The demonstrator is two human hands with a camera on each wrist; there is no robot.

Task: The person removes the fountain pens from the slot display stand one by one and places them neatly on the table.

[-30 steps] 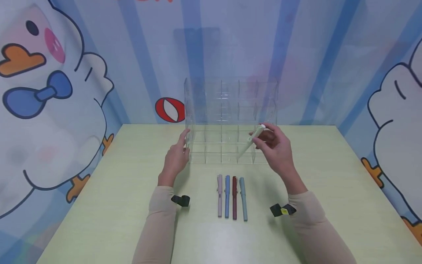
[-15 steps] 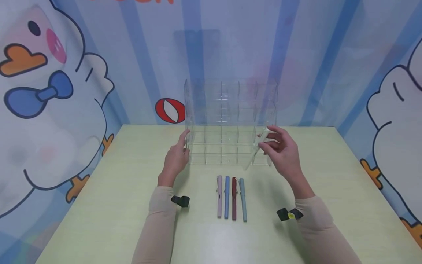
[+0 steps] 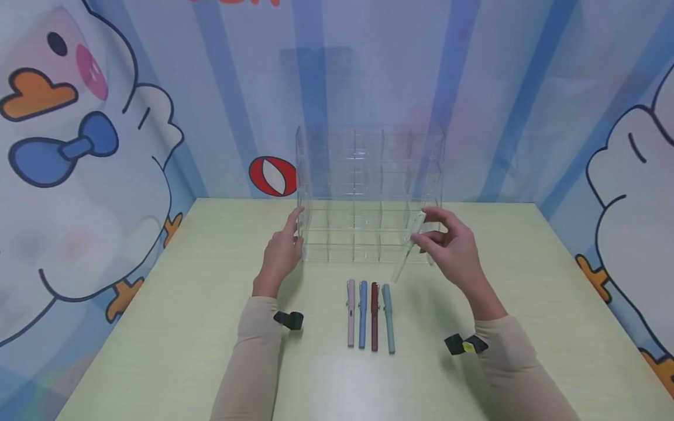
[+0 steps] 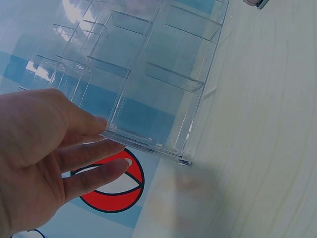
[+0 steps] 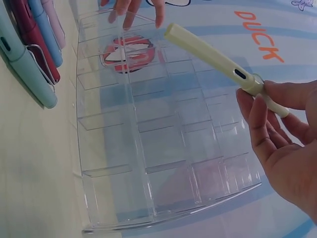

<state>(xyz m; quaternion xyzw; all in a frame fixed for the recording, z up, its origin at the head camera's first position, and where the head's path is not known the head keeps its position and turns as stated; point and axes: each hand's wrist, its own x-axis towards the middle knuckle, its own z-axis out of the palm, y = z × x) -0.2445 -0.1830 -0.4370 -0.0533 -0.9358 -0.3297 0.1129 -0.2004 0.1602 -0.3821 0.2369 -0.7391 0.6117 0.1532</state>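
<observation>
A clear compartmented organizer (image 3: 354, 230) stands at the back of the table, with several see-through cells. My left hand (image 3: 281, 257) touches its left side; in the left wrist view the fingers are nearly straight at the organizer's edge. My right hand (image 3: 454, 251) pinches a pale green pen (image 5: 205, 53) by its clip end, between thumb and fingers. The pen tilts in front of the organizer's lower right cells, its free end pointing down toward the table. Closer to me lie a lilac pen (image 3: 351, 316), a blue pen (image 3: 363, 316), a dark red pen (image 3: 374, 318) and a teal pen (image 3: 389, 321), side by side.
The pale wooden table (image 3: 174, 327) meets a printed cloth backdrop (image 3: 495, 105) just behind the organizer. Cartoon ducks flank both sides of the backdrop. Dark straps (image 3: 289, 320) sit at both sleeves.
My right hand has shifted right and toward me, carrying the pale green pen, whose free end now hangs lower and steeper. The left hand stays at the organizer's side.
</observation>
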